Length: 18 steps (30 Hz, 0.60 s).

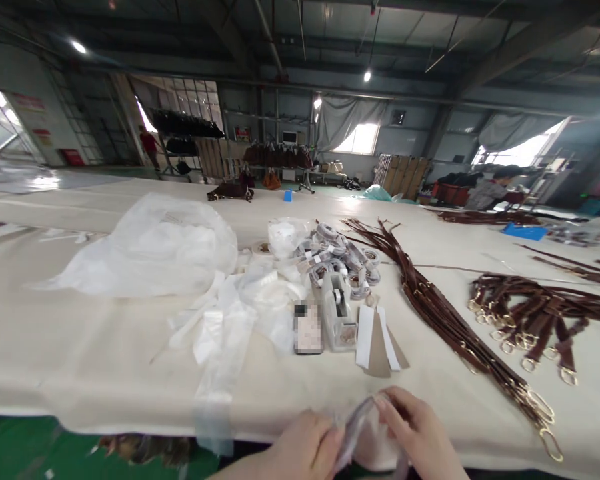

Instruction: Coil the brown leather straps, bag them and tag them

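At the table's front edge, my left hand [307,445] and my right hand [414,427] are both closed on a strap wrapped in clear plastic [354,430]. The strap bends between them; its lower part is blurred and partly hidden by my fingers. Just beyond the hands lie a phone [309,328], a clear tape dispenser [338,313] and a fan of white and grey-brown card strips [379,340]. Behind these is a pile of coiled, wrapped straps [343,257].
Long brown leather straps [430,313] with gold rings run down the right side, beside a second bundle [530,313]. Clear plastic bags [160,247] lie on the left of the cream-covered table [105,353]. People stand far back at left and right.
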Each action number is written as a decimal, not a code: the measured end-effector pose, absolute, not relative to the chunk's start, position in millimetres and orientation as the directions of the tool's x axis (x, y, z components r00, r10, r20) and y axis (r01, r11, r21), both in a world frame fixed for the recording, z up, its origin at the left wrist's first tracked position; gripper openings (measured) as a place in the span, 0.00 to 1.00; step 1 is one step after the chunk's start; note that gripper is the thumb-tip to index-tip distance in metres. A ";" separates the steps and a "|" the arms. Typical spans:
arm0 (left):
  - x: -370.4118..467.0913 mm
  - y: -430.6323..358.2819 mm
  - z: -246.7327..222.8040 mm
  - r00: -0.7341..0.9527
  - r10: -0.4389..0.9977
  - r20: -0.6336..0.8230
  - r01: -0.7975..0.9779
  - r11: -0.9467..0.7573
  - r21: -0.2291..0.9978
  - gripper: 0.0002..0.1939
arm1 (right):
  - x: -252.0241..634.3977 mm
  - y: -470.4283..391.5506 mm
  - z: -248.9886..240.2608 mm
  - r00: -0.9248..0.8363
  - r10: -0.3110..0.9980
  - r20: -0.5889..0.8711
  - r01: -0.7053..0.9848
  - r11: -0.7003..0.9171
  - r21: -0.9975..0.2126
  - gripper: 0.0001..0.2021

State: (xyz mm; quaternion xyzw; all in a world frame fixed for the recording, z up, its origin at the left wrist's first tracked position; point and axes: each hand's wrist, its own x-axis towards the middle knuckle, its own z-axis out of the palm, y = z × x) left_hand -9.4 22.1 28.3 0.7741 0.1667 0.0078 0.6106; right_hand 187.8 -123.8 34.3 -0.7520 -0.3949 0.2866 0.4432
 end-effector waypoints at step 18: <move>-10.3 55.8 95.5 0.987 0.145 -0.064 -0.083 0.816 0.573 0.25 | 129.8 -113.1 -34.9 0.453 0.891 0.025 0.212 -0.080 -0.974 0.24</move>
